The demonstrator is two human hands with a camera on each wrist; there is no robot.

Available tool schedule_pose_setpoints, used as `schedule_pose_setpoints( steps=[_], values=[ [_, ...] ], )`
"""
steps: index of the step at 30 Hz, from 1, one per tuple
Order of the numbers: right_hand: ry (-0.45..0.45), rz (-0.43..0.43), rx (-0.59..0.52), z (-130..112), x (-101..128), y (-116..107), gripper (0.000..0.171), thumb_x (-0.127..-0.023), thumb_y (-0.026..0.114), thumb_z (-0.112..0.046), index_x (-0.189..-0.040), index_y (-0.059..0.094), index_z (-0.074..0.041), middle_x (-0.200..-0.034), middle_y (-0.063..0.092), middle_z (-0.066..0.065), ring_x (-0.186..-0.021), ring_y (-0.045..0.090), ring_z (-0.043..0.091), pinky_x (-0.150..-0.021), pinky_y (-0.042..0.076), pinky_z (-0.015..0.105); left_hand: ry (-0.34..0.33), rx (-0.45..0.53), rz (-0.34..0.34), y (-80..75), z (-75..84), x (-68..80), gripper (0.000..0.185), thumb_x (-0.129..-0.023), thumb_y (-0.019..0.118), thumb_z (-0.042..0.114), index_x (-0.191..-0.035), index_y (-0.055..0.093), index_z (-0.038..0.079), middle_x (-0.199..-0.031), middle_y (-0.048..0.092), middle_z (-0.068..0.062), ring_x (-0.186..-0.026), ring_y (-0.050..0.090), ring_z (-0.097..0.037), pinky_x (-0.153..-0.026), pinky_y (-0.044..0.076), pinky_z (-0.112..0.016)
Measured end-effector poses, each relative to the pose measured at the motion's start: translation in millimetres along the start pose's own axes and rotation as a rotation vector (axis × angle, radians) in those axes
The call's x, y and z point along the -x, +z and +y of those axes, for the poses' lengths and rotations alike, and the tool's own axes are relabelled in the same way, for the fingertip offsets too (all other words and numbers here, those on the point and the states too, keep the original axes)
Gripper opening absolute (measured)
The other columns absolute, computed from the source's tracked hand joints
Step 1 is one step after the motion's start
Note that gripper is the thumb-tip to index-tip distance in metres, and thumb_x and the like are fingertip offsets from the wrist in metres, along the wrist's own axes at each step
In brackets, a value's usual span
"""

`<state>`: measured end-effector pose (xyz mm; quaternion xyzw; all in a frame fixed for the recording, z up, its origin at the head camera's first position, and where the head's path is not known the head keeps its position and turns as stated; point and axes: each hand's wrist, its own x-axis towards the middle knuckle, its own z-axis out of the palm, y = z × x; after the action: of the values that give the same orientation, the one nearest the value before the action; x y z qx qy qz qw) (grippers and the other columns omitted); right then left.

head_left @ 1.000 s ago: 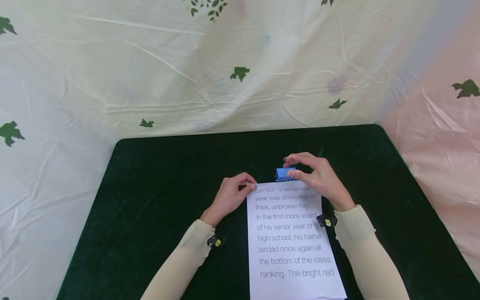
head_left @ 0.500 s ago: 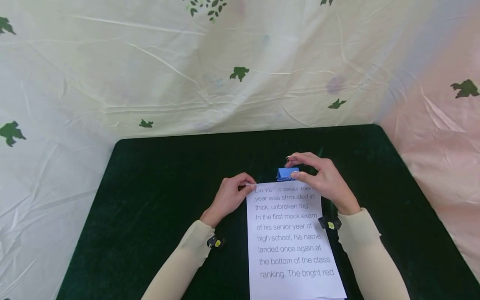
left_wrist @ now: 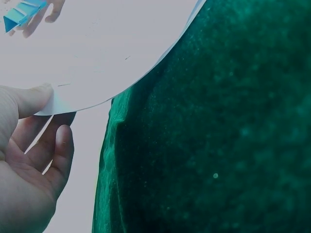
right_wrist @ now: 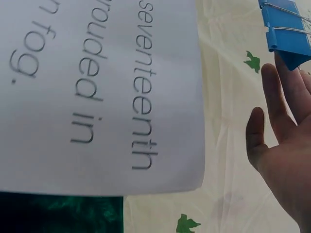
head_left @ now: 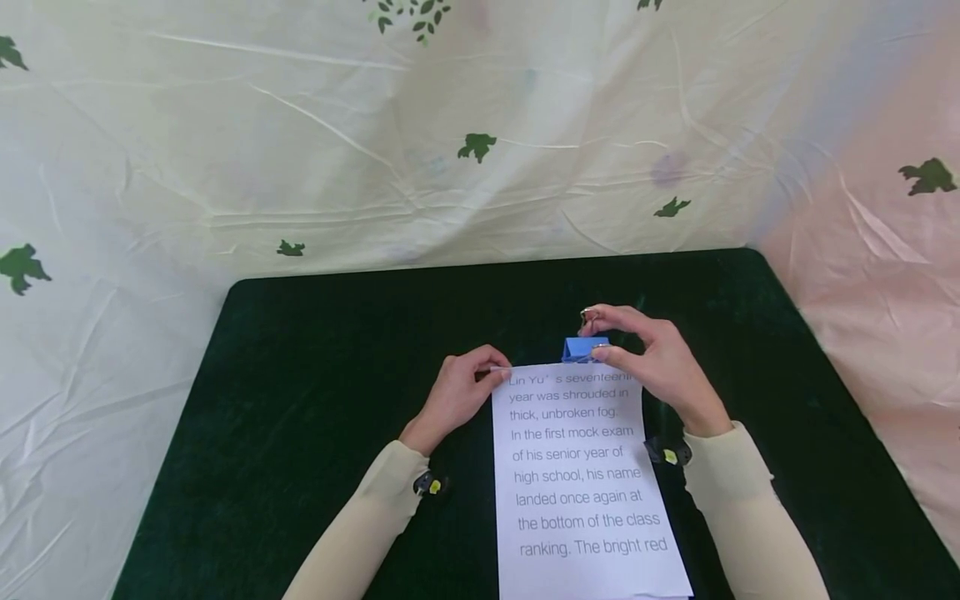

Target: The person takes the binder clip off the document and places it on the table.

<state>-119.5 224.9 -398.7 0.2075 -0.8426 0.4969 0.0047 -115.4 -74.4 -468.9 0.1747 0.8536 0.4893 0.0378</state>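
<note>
A stack of white printed paper [head_left: 573, 487] leans up from the table towards the hands. My left hand [head_left: 459, 390] pinches its top left corner; in the left wrist view the thumb lies over the sheet [left_wrist: 112, 53] and the other fingers behind. Just beyond the top edge, right of the middle, is a blue binder clip [head_left: 576, 350]. My right hand [head_left: 660, 358] pinches the clip, thumb in front and fingers at the back. From the right wrist, the clip [right_wrist: 287, 34] with its silver wire handles shows apart from the paper's edge.
The table [head_left: 315, 400] has a dark green cloth with rounded far corners. Behind and at both sides hangs a pale curtain [head_left: 345, 167] with green leaf prints. A small dark wrist camera [head_left: 667, 452] sits at each cuff.
My right hand and the binder clip have shifted a little to the right along the paper's top edge. The left hand keeps its place on the corner.
</note>
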Motion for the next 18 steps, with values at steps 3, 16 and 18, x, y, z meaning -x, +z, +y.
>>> schedule_pose_setpoints(
  steps=[3, 16, 18],
  values=[
    [0.011, -0.001, -0.007, 3, 2, -2, 0.05, -0.095, 0.074, -0.011, -0.142, 0.062, -0.015, -0.121, 0.072, 0.009, -0.121, 0.055, 0.017, -0.108, 0.03, 0.068, -0.001, 0.002, 0.002, -0.1, 0.6, 0.0, 0.011, -0.1, 0.07, 0.015, -0.111, 0.07, 0.016, -0.107, 0.075, 0.001, -0.088, 0.065, -0.01, -0.079, 0.054, -0.032],
    [0.035, 0.025, -0.023, 16, 20, -13, 0.055, -0.099, 0.067, -0.008, -0.151, 0.054, -0.017, -0.128, 0.071, 0.008, -0.122, 0.056, 0.006, -0.105, 0.038, 0.046, -0.032, -0.006, 0.008, 1.5, 1.8, 0.5, 0.011, -0.101, 0.07, 0.014, -0.111, 0.07, 0.015, -0.109, 0.075, -0.001, -0.09, 0.065, -0.013, -0.082, 0.054, -0.032],
    [0.037, 0.036, -0.023, 18, 24, -15, 0.055, -0.099, 0.066, -0.006, -0.152, 0.054, -0.017, -0.128, 0.07, 0.004, -0.122, 0.057, 0.006, -0.103, 0.04, 0.036, -0.036, -0.009, 0.006, 1.8, 1.6, 0.6, 0.011, -0.101, 0.07, 0.015, -0.112, 0.07, 0.014, -0.109, 0.074, -0.001, -0.089, 0.065, -0.013, -0.081, 0.054, -0.032]
  ],
)
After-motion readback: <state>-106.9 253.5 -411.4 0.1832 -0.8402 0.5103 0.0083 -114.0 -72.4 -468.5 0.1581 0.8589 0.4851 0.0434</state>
